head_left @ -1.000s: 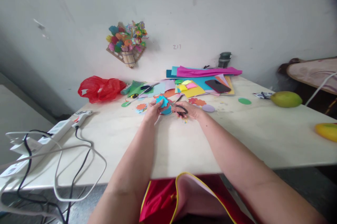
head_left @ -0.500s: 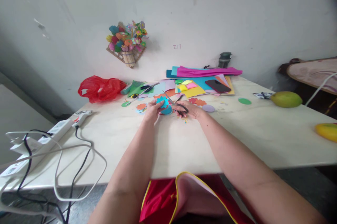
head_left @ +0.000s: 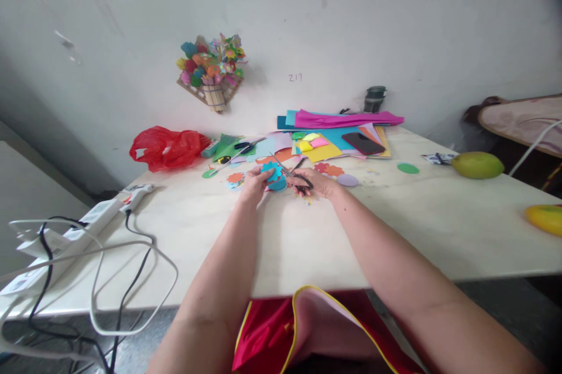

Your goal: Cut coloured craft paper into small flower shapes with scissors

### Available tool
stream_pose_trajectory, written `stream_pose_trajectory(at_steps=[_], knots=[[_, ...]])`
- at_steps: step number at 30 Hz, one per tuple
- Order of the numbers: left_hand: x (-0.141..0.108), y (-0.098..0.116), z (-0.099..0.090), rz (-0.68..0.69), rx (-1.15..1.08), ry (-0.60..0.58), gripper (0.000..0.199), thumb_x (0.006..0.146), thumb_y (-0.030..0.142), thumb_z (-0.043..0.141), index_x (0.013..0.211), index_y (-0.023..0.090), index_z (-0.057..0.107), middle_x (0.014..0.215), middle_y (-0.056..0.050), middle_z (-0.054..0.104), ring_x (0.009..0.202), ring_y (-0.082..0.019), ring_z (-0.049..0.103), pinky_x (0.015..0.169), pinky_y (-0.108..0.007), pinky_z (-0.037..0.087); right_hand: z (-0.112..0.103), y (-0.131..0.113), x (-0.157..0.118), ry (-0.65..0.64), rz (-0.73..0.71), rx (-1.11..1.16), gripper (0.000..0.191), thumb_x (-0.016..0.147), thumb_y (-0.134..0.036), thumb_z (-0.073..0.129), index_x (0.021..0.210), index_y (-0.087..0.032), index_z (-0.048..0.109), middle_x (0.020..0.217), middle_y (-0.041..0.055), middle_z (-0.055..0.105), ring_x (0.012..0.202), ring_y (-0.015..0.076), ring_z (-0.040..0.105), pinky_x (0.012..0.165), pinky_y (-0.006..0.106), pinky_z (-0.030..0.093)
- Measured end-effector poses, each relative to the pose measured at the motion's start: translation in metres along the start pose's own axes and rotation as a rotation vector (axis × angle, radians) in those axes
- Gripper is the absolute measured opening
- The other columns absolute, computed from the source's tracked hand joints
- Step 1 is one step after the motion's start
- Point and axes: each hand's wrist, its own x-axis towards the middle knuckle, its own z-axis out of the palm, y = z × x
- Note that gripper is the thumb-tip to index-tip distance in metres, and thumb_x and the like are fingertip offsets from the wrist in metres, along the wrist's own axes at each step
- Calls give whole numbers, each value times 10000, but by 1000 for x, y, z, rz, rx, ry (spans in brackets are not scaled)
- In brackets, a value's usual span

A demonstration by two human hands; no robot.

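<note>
Between the thumb and fingers of my left hand (head_left: 255,183) is a blue paper flower (head_left: 273,173) with a scalloped edge. My right hand (head_left: 319,182) is closed round the black handles of a pair of scissors (head_left: 302,181). Their blades are apart and point up and left, close beside the flower's right edge; whether they touch it I cannot tell. Below the flower lies a blue paper disc (head_left: 278,185), partly covered. Small paper scraps (head_left: 309,201) lie under my right hand.
Coloured paper sheets (head_left: 327,151) and a phone (head_left: 364,143) lie at the back. Further left are a second pair of scissors (head_left: 246,146) and a red plastic bag (head_left: 169,148). A power strip (head_left: 88,227) with cables is at left, a mango (head_left: 477,165) at right.
Hardly anything differs. The scissor blades and the blue flower have shifted very slightly; both hands keep their holds.
</note>
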Motion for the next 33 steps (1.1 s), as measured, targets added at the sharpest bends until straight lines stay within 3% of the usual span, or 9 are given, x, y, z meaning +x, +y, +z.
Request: stream_pose_trajectory(at_steps=[33], knots=[[1, -1, -2, 11, -11, -9, 303, 518, 253, 866, 687, 126, 650, 675, -29, 688, 604, -156, 658, 663, -314, 556, -2, 5, 5, -16, 23, -16, 287, 798, -376, 683, 699, -167, 513, 499, -34, 560, 350, 56, 466, 289, 156, 250]])
